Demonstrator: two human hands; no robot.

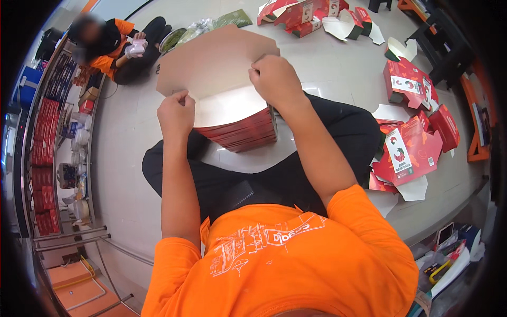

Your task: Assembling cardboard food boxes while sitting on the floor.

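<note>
Between my hands a large cardboard box blank point(211, 63) stands tilted up, its plain pale inner face toward me. My left hand point(177, 115) is closed in a pinch on its left edge. On the right edge my right hand point(277, 82) grips with curled fingers, a little farther away and higher. Just below sits a thick stack of flat red box blanks point(243, 131) on the floor between my crossed legs. Whether the raised blank still touches the stack is hard to tell.
Folded red boxes point(412, 150) lie in heaps on the right, with more red boxes point(303, 16) at the far side. Another person point(113, 47) sits at the far left beside green bags point(232, 18). A loaded shelf point(58, 137) lines the left wall.
</note>
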